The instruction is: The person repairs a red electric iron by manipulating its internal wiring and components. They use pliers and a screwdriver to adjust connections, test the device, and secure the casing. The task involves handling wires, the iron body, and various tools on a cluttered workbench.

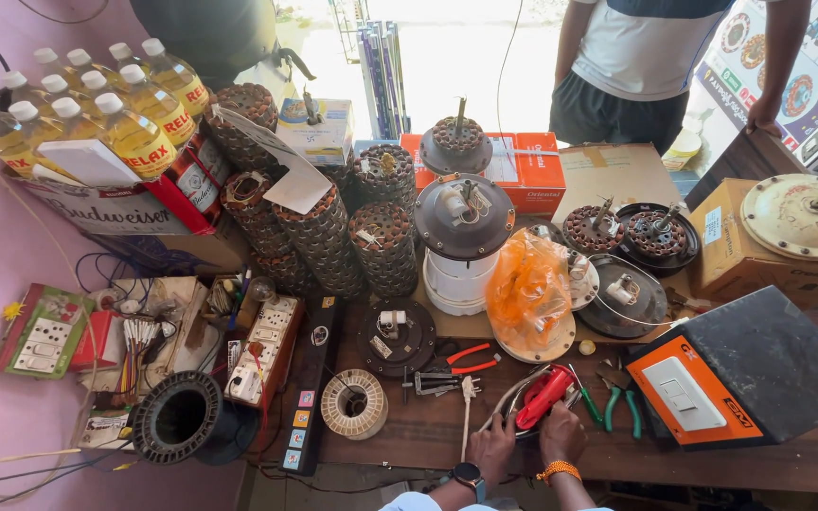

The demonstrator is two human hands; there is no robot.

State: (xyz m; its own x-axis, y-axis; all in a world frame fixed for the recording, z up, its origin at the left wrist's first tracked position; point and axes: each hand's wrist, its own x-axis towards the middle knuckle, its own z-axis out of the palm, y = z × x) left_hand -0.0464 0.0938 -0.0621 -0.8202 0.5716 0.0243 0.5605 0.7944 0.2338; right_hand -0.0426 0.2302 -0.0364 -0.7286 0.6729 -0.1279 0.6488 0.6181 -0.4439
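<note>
The left hand (490,447) and right hand (560,433) are resting at the near edge of the wooden tabletop (712,454), fingers curling together onto a round metal part (534,409) topped by a red tool (543,396), with green-handled pliers (617,405) lying just beside.

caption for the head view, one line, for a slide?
Both hands, left and right, rest on a red tool at the edge of a wooden bench crowded with motor windings.
</note>
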